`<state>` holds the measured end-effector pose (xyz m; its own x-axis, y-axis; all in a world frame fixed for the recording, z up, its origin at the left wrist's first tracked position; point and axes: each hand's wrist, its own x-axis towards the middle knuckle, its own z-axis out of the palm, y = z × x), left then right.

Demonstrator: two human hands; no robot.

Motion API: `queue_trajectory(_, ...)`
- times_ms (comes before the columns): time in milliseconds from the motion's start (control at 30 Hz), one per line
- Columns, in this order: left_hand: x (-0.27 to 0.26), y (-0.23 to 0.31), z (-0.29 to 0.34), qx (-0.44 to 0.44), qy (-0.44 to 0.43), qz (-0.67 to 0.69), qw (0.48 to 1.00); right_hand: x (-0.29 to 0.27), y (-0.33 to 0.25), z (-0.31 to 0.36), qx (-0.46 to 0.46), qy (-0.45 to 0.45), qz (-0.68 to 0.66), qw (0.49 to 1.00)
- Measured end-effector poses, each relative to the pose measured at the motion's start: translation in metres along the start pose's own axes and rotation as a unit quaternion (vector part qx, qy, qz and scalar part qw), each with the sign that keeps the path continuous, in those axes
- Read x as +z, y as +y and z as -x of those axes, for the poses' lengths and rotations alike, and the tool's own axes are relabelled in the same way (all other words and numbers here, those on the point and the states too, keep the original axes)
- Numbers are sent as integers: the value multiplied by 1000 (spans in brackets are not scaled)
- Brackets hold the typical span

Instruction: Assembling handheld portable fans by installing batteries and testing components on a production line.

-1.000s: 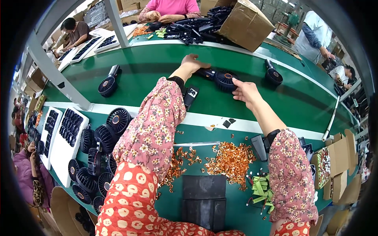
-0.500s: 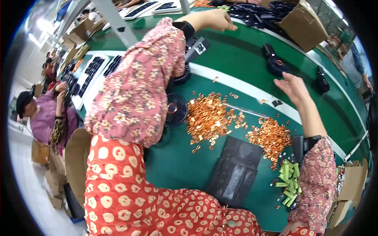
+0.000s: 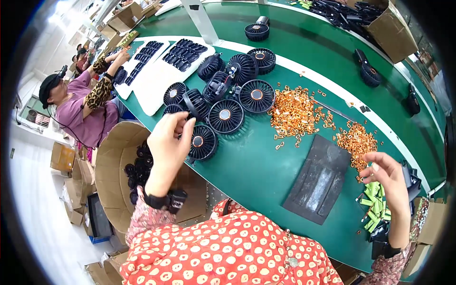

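Observation:
My left hand (image 3: 170,142) is at the table's left edge, beside a cluster of black round fan heads (image 3: 226,116). Its fingers curl loosely, a gap shows between thumb and fingertips, and nothing is visible in it. The closest fan head (image 3: 202,142) lies just right of it, with a copper-coloured centre. My right hand (image 3: 388,179) hovers over the table's right side, fingers bent and apart, holding nothing I can see. Beneath and beside it are a small heap of copper-coloured clips (image 3: 356,142) and several green cylindrical battery cells (image 3: 375,204).
A dark rectangular pad (image 3: 317,178) lies before me, with a bigger clip heap (image 3: 292,111) beyond. Handheld fans (image 3: 368,69) rest on the green lane past the white strip. White trays (image 3: 183,57) hold black parts. A cardboard box (image 3: 114,156) stands at left; a co-worker (image 3: 85,107) sits beyond.
My left hand has come back from the far lane to the fan heads near me. My right hand has drawn back toward the battery cells. The view has shifted, uncovering the fan cluster.

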<state>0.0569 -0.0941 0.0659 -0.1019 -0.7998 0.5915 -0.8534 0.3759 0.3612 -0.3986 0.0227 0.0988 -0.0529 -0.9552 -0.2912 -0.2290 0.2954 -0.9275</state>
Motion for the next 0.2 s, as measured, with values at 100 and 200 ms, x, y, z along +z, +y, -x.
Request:
queue_trajectory(100, 7, 0, 44, -49, -19, -127, 991, 14, 15, 23, 22, -4, -33, 999)
queue_trajectory(200, 23, -10, 63, -96, -37, -131, 986, 16, 25, 47, 44, 31, -44, 998)
